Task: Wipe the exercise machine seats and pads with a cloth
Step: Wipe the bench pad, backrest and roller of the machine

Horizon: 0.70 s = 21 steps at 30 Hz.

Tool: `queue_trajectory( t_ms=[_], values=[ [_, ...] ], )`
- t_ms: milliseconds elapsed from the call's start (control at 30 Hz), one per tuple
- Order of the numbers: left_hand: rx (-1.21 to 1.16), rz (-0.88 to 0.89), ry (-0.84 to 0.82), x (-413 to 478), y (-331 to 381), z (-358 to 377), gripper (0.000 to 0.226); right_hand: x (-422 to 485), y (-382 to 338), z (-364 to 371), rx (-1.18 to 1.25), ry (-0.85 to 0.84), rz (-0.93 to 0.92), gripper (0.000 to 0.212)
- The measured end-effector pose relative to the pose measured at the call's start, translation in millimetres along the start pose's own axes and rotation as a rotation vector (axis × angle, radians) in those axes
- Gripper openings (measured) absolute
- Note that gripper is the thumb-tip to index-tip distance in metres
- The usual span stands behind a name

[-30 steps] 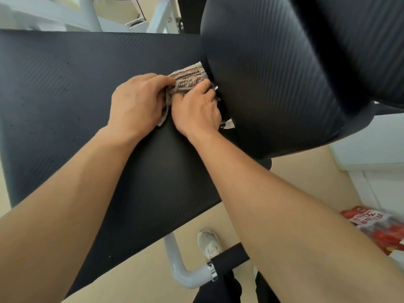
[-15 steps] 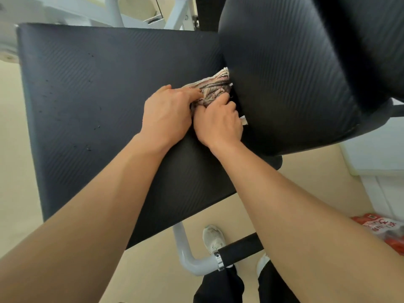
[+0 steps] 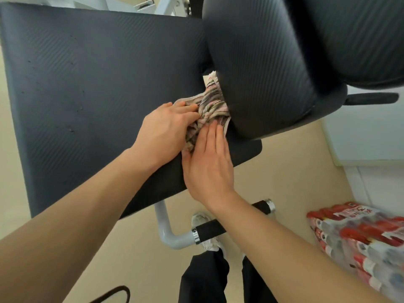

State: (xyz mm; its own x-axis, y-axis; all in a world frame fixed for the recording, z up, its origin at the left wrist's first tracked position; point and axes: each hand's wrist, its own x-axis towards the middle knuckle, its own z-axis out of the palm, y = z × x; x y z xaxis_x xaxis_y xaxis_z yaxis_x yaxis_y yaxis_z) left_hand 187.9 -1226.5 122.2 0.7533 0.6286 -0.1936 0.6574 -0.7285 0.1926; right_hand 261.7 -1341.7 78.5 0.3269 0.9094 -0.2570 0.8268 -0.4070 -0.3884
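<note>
Cloth wedged at frame centre between seat pad and back pad.
Seat pad [image 3: 87,84] fills upper left; back pad [image 3: 262,73] upper right; cloth [image 3: 213,106] between them under both hands; handle grip [image 3: 209,229] lower centre; bottle pack [image 3: 358,237] lower right.

The seat [image 3: 87,95] lay bare and open to the left. On the right, the back pad [image 3: 262,73] overhung it, and the cloth [image 3: 209,106] filled the narrow gap between them. A handle [image 3: 209,229] jutted below the seat's near edge.

Striped pink-grey-black cloth [image 3: 213,107], black ribbed-weave seat [image 3: 98,84], black back pad [image 3: 262,68], red-white pack [image 3: 358,232], beige floor [image 3: 284,171]
</note>
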Motion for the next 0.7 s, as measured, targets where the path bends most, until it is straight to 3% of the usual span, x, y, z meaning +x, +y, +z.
queue_trajectory(
  t_ms=[133, 233, 433, 567, 700],
  values=[
    [0.044, 0.054, -0.039, -27.1, 33.5, 18.8, 0.030, -47.7, 29.9, -8.8, 0.003, -0.173, 0.040, 0.080],
    [0.144, 0.119, -0.087, -35.8, 59.0, 38.8, 0.051, -48.3, 58.8, -18.0, 0.012, -0.271, 0.129, 0.082],
    [0.155, 0.099, -0.167, -22.9, 79.5, 59.4, 0.063, -12.7, 85.2, -11.7, 0.314, -0.233, 0.351, 0.082],
    [0.224, 0.037, -0.197, -62.2, 61.8, 41.6, 0.058, -58.6, 35.0, -4.3, 0.285, -0.274, 0.251, 0.080],
    [0.263, -0.129, -0.229, -129.2, 24.6, 7.7, 0.057, -93.5, -13.4, -14.7, 0.144, -0.264, -0.051, 0.076]
  ],
)
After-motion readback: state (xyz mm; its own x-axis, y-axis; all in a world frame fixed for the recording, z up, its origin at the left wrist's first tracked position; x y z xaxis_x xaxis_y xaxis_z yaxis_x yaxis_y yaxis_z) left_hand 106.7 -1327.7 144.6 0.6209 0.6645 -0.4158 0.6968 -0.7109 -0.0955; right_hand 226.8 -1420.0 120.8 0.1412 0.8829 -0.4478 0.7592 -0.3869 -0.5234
